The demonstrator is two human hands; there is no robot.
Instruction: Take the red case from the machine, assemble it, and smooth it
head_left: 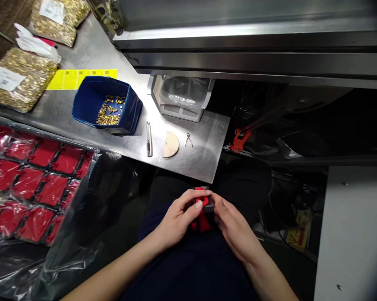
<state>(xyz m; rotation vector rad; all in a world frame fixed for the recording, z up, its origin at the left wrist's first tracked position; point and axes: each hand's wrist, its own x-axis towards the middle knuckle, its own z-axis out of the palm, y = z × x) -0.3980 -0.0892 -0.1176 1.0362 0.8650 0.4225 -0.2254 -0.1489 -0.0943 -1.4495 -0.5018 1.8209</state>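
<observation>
Low over my lap, both hands hold a red and black plastic part. My left hand is closed on its left side, index finger across the top and thumb on the red face. At the right edge my right hand is closed round the black side, its fingertips meeting the left index finger; some of its fingers are hidden. On the steel table ahead lie a box cutter, a pale half-round piece and a small metal tool with two legs.
A blue bin with small brass pieces stands left on the steel table. Behind it are a yellow label strip and bags of brass parts. A grey bin sits under the machine. Red parts fill a plastic-lined box.
</observation>
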